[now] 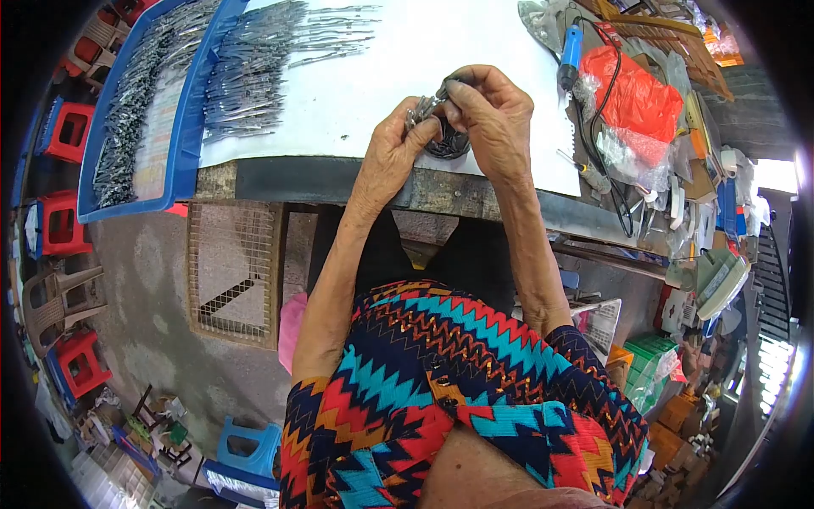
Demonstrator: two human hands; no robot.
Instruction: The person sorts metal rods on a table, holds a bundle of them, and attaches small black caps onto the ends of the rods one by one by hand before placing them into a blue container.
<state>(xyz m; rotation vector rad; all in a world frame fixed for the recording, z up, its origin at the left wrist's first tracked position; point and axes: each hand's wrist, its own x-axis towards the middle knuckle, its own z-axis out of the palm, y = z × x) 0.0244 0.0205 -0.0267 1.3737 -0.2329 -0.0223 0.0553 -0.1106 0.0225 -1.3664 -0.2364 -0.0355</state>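
My left hand (394, 151) is closed on a bunch of small grey metal parts (421, 110), which stick up past the thumb and fingers. Beside it, my right hand (493, 119) pinches the end of a dark metal part at the same bunch; the fingertips hide most of it. Under both hands, on the white sheet (441, 42), lies a dark, shiny, rounded heap or coil (448, 147), too covered to name. Left of the hands, many thin metal parts (250, 81) lie in rows on the sheet.
A blue tray (185, 161) of similar parts stands at the table's left. To the right lie a blue handheld tool (571, 55) with a black cord, a red plastic bag (632, 102) and a small screwdriver-like tool (592, 176). Red stools (72, 131) stand on the floor at left.
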